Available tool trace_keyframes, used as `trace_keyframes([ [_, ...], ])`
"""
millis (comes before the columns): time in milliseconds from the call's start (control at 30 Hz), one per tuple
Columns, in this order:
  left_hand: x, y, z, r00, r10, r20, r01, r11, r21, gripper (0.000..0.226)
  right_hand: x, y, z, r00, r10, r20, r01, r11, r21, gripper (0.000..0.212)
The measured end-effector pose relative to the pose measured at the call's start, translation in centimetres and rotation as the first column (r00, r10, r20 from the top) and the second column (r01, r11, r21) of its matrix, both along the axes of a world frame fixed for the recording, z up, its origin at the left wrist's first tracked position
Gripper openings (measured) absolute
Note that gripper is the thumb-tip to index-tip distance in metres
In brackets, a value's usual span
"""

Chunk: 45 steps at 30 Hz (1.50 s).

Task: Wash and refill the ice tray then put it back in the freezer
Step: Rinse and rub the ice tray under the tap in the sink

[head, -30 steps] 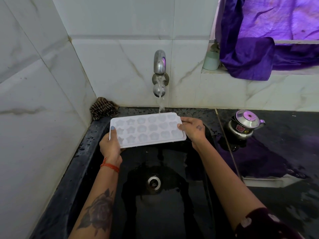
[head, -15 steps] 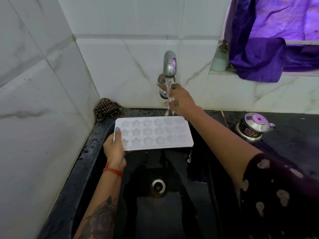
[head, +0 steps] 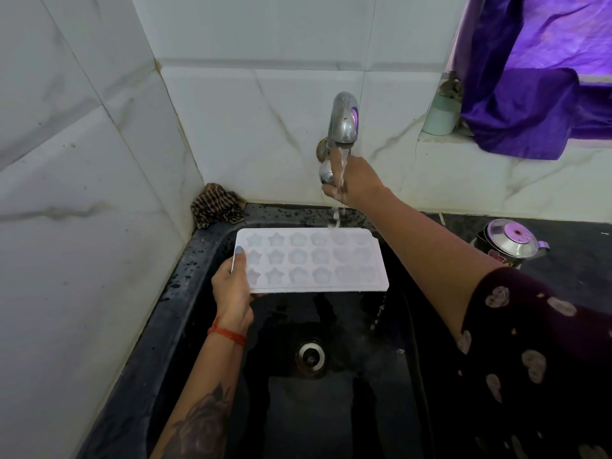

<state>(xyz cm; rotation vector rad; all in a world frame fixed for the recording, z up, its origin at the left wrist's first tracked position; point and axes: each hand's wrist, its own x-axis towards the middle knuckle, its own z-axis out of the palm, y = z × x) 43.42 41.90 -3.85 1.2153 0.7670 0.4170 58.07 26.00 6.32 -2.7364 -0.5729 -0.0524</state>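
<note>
Right hand [head: 356, 183] has left the tray and is now up at the tap knob [head: 326, 173] under the spout [head: 343, 119]. Its fingers curl toward the knob and look to be touching it, but the running stream crosses in front, so I can't tell whether they actually grip it. A second ago that hand held the tray's right end.

Left hand [head: 231, 286] now carries the white ice tray [head: 311, 260] alone: thumb on top of the left edge, remaining fingers hidden underneath, pinching the rim. The tray is roughly level over the black sink [head: 212, 246], cups facing up, with its far right corner under the stream.

Water is still flowing and dribbling off the tray's right edge into the basin, above the drain [head: 310, 357].

Read: the hand is probably adjusting flow or shutting the tap off, so rinse/fill is wrapping up. Risk: a one-handed hold at the end of a loaded tray means tilt and spill. Freezer step not started.

Checked cloth [head: 215, 207] sits in the back corner, steel kettle [head: 511, 240] on the counter at right.
</note>
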Motion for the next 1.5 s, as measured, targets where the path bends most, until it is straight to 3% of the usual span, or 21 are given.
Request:
trace_keyframes([
  [100,-0.2,-0.3,0.2,1.000,-0.009,-0.006,0.009,1.000,0.012,0.024,0.0,-0.3,-0.2,1.000,0.015,0.002,-0.015,0.996,0.088,0.040],
  [167,-0.3,-0.4,0.3,1.000,-0.011,-0.014,0.011,1.000,0.014,0.023,0.0,-0.6,-0.1,1.000,0.002,-0.029,0.000,0.998,0.065,0.033],
  [267,-0.7,-0.5,0.4,1.000,-0.010,-0.013,0.010,1.000,0.011,0.022,-0.4,-2.0,-0.9,0.998,0.002,-0.061,0.002,0.998,0.063,0.052],
  [333,-1.1,-0.7,0.4,1.000,-0.007,-0.009,0.008,1.000,0.010,0.023,-1.4,-3.1,-2.1,0.989,-0.021,-0.149,0.051,0.978,0.202,0.059],
  [400,-1.5,-0.8,0.4,1.000,-0.003,-0.014,0.003,1.000,0.018,0.023,-3.2,-4.2,-3.5,0.977,-0.065,-0.204,0.126,0.943,0.307,0.051],
  [533,-2.3,-0.9,0.4,1.000,-0.005,-0.030,0.006,1.000,0.024,0.022,-7.0,-6.2,-6.2,0.964,-0.135,-0.229,0.214,0.906,0.364,0.022],
  [600,-2.9,-1.1,0.5,0.999,-0.002,-0.036,0.003,1.000,0.018,0.022,-8.7,-6.9,-7.4,0.962,-0.167,-0.217,0.240,0.895,0.375,0.026],
  [800,-4.9,-1.6,0.9,0.999,0.015,-0.038,-0.015,1.000,-0.002,0.022,-12.6,-7.7,-8.5,0.948,-0.126,-0.291,0.215,0.930,0.297,0.049],
  [1000,-7.1,-2.0,1.1,0.999,0.019,-0.038,-0.019,1.000,0.009,0.024,-14.4,-8.6,-8.1,0.933,-0.042,-0.358,0.139,0.959,0.249,0.055],
  [1267,-9.9,-2.9,1.3,1.000,0.016,-0.019,-0.015,1.000,0.022,0.022,-16.7,-10.3,-8.3,0.968,0.003,-0.250,0.067,0.960,0.272,0.045],
  [1500,-11.2,-4.3,2.0,1.000,0.015,-0.007,-0.015,1.000,0.014,0.024,-18.0,-11.3,-7.8,0.993,-0.024,-0.112,0.038,0.991,0.126,0.054],
])
